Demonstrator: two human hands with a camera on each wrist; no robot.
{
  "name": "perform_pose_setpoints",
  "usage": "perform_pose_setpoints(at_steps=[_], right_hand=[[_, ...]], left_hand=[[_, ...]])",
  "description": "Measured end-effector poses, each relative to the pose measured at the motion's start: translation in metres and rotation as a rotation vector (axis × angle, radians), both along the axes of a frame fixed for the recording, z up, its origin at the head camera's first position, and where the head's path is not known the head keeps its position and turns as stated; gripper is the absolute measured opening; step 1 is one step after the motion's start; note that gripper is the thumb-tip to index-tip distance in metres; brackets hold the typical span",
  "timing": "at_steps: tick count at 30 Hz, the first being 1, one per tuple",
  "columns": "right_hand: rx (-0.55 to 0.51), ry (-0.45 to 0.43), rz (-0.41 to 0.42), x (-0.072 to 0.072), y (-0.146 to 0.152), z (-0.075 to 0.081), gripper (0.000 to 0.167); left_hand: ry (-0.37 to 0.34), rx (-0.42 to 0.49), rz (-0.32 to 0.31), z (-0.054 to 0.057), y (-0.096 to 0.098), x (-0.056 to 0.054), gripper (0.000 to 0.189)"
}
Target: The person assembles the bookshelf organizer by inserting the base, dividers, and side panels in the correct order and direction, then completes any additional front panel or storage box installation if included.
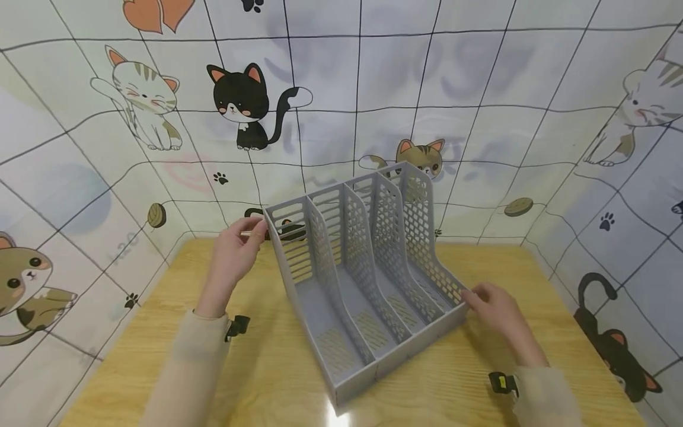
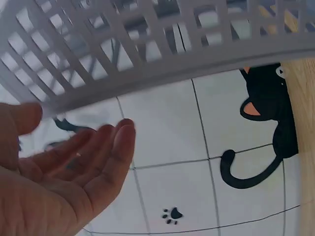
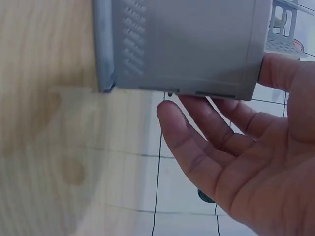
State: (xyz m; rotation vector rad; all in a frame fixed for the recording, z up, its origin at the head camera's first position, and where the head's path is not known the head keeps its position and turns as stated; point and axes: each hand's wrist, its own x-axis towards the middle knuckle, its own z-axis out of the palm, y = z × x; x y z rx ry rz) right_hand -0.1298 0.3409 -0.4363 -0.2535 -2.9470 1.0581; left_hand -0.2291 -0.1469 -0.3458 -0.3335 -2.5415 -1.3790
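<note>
A grey plastic file holder with latticed dividers stands turned at an angle over the wooden table, its tall back toward the wall. At its upper left back corner, my left hand pinches the edge between thumb and finger. In the left wrist view the thumb overlaps the corner of the latticed side panel, and other fingers curl loosely below, apart from it. My right hand grips the low front right corner. The right wrist view shows its thumb at one edge and fingers along the adjoining edge.
The pale wooden table reaches back to a wall covered in cat-printed sheeting, with more printed sheeting on both sides. A small black device sits on the left wrist, another on the right.
</note>
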Motion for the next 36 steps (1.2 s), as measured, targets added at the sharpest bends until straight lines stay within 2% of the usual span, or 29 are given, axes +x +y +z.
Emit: perform_pose_setpoints(at_steps=[1, 3, 6, 8, 9, 11, 14, 18, 20, 22, 25, 29, 36], right_hand=[[-0.012, -0.006, 0.001, 0.003, 0.0, 0.0, 0.049], [-0.022, -0.012, 0.004, 0.007, -0.001, -0.001, 0.052], [-0.038, -0.005, 0.014, 0.012, -0.003, 0.0, 0.054], [-0.02, 0.005, 0.029, 0.013, -0.005, 0.003, 0.054], [-0.019, 0.006, 0.045, 0.013, -0.006, 0.005, 0.053], [-0.016, -0.002, 0.081, 0.014, -0.01, 0.008, 0.053], [-0.067, -0.04, 0.134, 0.016, -0.017, 0.012, 0.05], [-0.218, -0.081, 0.176, 0.017, -0.031, 0.011, 0.043], [-0.279, -0.084, 0.177, 0.017, -0.038, 0.009, 0.041], [-0.293, -0.071, 0.17, 0.016, -0.045, 0.006, 0.041], [-0.293, -0.053, 0.144, 0.014, -0.054, 0.003, 0.04], [-0.274, -0.044, 0.128, 0.013, -0.06, 0.001, 0.041], [-0.19, -0.032, 0.116, 0.011, -0.065, -0.004, 0.041]], left_hand=[[-0.011, -0.026, 0.008, -0.003, 0.003, 0.009, 0.051], [-0.048, -0.068, -0.02, -0.011, 0.01, 0.031, 0.055], [-0.083, -0.132, -0.118, -0.026, 0.024, 0.059, 0.064], [-0.06, -0.155, -0.181, -0.034, 0.032, 0.065, 0.072], [-0.042, -0.157, -0.205, -0.037, 0.035, 0.063, 0.078], [0.008, -0.159, -0.238, -0.042, 0.037, 0.052, 0.086], [0.024, -0.146, -0.281, -0.049, 0.031, 0.023, 0.085], [-0.048, -0.111, -0.334, -0.055, 0.018, -0.015, 0.076], [-0.083, -0.084, -0.356, -0.055, 0.014, -0.03, 0.072], [-0.119, -0.066, -0.36, -0.054, 0.011, -0.042, 0.07], [-0.152, -0.056, -0.347, -0.054, 0.01, -0.055, 0.067], [-0.175, -0.061, -0.308, -0.054, 0.011, -0.067, 0.065], [-0.235, -0.049, -0.271, -0.055, 0.013, -0.077, 0.064]])
